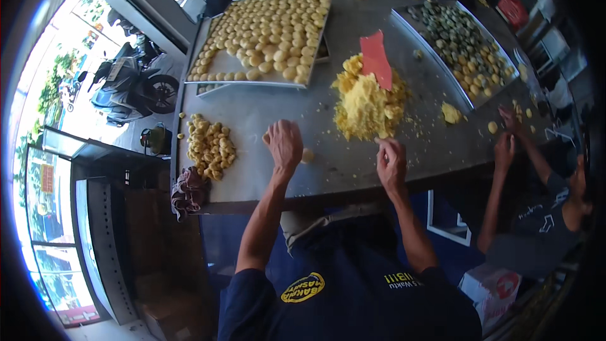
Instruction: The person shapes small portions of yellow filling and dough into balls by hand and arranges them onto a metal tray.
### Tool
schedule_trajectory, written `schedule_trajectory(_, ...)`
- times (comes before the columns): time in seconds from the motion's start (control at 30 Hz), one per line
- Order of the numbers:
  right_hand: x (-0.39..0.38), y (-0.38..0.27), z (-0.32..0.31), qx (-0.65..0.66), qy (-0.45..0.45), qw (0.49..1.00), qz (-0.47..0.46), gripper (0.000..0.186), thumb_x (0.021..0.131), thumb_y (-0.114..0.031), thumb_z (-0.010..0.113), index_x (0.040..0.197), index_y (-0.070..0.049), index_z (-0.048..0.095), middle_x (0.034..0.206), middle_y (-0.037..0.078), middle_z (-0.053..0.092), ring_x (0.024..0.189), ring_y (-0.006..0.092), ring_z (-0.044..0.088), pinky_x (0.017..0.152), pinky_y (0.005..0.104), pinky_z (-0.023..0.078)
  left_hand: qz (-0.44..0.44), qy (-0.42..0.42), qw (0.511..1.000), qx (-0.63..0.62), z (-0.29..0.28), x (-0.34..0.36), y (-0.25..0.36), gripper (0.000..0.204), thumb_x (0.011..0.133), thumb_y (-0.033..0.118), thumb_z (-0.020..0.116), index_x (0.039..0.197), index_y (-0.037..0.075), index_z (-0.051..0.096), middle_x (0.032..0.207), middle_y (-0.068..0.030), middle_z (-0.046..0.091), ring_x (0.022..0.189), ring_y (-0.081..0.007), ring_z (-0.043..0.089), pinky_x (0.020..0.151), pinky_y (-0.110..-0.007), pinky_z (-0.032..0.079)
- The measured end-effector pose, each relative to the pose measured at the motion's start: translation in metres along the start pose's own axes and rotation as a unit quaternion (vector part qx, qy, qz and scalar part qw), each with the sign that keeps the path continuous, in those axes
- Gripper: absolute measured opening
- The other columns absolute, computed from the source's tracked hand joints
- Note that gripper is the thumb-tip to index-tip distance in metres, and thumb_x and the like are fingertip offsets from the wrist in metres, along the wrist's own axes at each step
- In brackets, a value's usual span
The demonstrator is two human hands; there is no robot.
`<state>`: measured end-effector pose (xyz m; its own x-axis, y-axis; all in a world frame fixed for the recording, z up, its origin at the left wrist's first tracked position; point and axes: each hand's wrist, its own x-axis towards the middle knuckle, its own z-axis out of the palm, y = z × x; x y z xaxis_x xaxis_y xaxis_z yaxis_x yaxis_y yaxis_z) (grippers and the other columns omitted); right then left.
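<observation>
Over the grey table [252, 188], the left hand [285, 143] and right hand [391, 163] curl well apart, any hold impossible to tell.

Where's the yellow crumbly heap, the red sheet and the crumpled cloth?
Yellow crumbly heap [366, 108], head view: middle of its slope.
Red sheet [375, 59], head view: middle of its face.
Crumpled cloth [189, 191], head view: its bunched middle.

Your left forearm [266, 216] slants up and slightly right from the elbow, the left hand [285, 144] back-up with its fingers curled under, so their grip is hidden. Your right forearm [411, 222] slants up and leftward, and your right hand [391, 163] sits a little lower in view, its fingers bent inward. Both elbows are bent, the hands well apart.
</observation>
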<state>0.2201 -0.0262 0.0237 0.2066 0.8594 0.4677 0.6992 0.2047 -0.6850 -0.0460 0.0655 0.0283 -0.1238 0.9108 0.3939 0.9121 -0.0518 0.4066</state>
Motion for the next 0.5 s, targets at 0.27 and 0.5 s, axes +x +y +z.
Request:
schedule_trajectory(0.27,0.002,-0.078,0.095,0.048,-0.243,0.966,-0.071,0.024,0.089,-0.012,0.065,0.109,-0.001,0.059,0.101,0.019,0.056,0.099,0.0369,0.058,0.085,0.0431,0.050,-0.210,0.035,0.976,0.037,-0.076,-0.081,-0.105,0.034,0.101,0.034,0.044,0.089,0.006,0.058,0.090,-0.0130,0.062,0.093,-0.0326,0.057,0.085,-0.046,0.036)
schedule_trajectory(0.5,0.043,-0.110,0.138,0.124,-0.320,0.936,-0.083,0.031,0.081,-0.007,0.072,0.108,-0.003,0.057,0.097,0.019,0.064,0.088,0.0349,0.066,0.077,0.0427,0.053,-0.214,0.142,0.966,-0.013,-0.081,-0.095,-0.104,0.030,0.099,0.030,0.049,0.082,0.005,0.055,0.081,-0.0109,0.058,0.083,-0.0295,0.057,0.080,-0.041,0.038)
